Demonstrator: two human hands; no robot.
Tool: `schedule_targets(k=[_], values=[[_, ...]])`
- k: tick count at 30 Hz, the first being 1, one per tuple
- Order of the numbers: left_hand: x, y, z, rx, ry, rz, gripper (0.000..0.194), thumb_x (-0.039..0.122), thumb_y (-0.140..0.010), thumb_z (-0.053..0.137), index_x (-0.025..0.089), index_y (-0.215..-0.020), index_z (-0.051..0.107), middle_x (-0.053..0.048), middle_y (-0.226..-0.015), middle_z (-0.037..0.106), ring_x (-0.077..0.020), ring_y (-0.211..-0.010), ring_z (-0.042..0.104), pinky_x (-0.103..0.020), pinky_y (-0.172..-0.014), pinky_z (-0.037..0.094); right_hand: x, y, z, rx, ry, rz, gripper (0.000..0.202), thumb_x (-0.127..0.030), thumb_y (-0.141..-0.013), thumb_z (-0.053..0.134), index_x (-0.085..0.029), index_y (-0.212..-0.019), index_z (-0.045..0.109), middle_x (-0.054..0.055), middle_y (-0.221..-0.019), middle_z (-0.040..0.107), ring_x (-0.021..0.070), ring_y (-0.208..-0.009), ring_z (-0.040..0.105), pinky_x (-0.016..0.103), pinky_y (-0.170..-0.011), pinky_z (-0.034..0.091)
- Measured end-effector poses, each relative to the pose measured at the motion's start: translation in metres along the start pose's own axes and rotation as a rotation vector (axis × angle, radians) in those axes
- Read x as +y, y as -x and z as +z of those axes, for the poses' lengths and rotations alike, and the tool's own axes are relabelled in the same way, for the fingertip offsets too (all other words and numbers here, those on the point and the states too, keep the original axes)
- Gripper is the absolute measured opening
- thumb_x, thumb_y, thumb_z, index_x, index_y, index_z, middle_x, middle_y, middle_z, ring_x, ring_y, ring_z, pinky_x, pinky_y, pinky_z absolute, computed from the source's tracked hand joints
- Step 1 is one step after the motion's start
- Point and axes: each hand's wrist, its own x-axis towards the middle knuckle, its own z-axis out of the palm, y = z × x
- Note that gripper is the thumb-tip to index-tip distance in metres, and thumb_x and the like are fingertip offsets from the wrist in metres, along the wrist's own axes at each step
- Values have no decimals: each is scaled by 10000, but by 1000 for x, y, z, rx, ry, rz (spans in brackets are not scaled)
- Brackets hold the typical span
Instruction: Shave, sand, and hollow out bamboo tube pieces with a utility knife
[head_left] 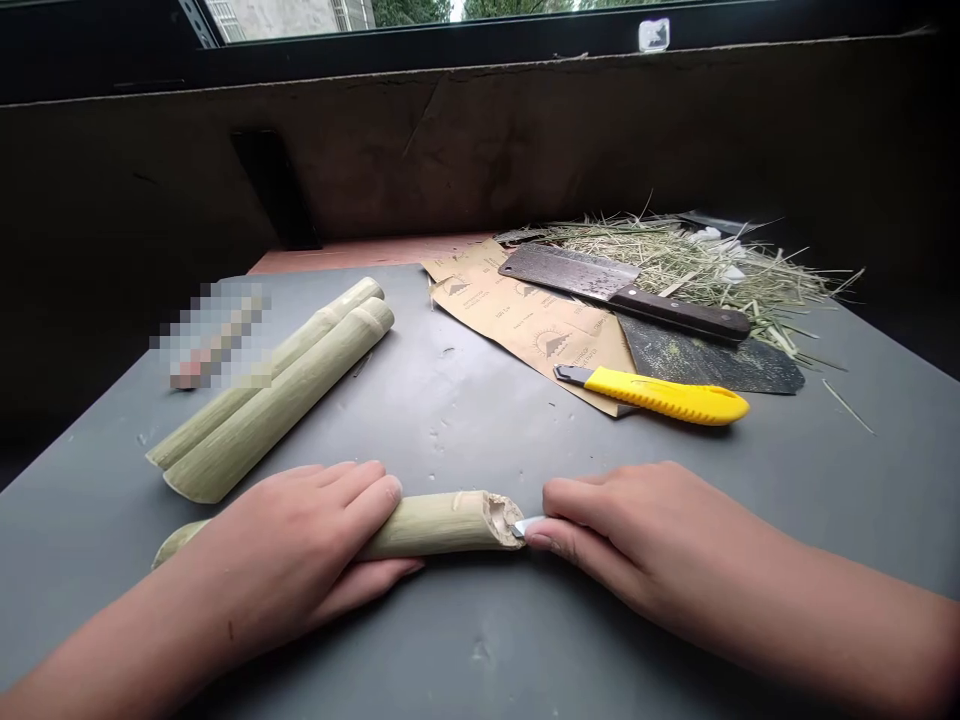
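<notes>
A pale green bamboo piece [442, 524] lies across the near part of the table, its cut end facing right. My left hand [322, 530] is closed over its middle and presses it down. In my right hand [622, 530] is a small knife [528, 524] with a whitish handle, mostly hidden by my fingers. The short tip of the blade touches the rough, pale inside of the bamboo's right end. Two longer bamboo pieces [277, 400] rest side by side behind my left hand.
A yellow utility knife [667, 396] lies partly on brown sandpaper [517, 320]. Behind it is a cleaver [615, 285], near dark sandpaper [712, 360] and a heap of bamboo shavings [675, 250]. A blurred-out stick [217, 340] lies at the left of the grey table [480, 640].
</notes>
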Motion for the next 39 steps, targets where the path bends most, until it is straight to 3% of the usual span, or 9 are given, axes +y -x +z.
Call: schedule_targets(k=[7,10,17,23,34,39], values=[[-6,-1,-1,-73,68,8,222,384,-972,495,203,-849,536,10,-739,576,-150,-593,547,-280,-538,367,6,1,1,65,52,-102,420,-498,-1044,343,-231,-764,506,-12,-727,637,140,-570,542,296,-517,215],[-9,-1,-1,-61,80,41,197,365,-967,501,201,-875,560,7,-751,588,-153,-605,549,-277,-544,375,8,4,-1,34,62,-114,410,-488,-1048,336,-232,-771,499,-11,-721,630,141,-560,533,295,-514,208],[-3,0,-1,39,-35,94,219,354,-974,470,193,-865,571,-1,-733,578,-164,-592,543,-290,-540,388,8,6,-3,-16,-80,88,411,-448,-1052,259,-229,-791,488,24,-682,588,166,-581,506,289,-546,285],[9,4,6,93,-138,46,213,331,-978,466,203,-822,533,-7,-715,540,-193,-563,520,-337,-534,334,-1,12,1,4,-261,100,330,-414,-1048,301,-242,-919,552,32,-770,646,170,-631,563,282,-577,335],[6,8,12,98,-130,28,222,391,-982,469,201,-899,547,-6,-745,562,-199,-606,544,-339,-565,339,-8,10,3,-100,-111,183,357,-439,-1035,245,-257,-863,499,34,-726,645,194,-607,564,300,-551,283],[7,11,11,38,-134,-25,211,399,-975,482,220,-885,547,-2,-761,581,-199,-628,556,-338,-588,359,-7,14,4,-115,-104,192,378,-442,-1034,242,-255,-859,519,39,-695,633,190,-580,551,300,-532,258]])
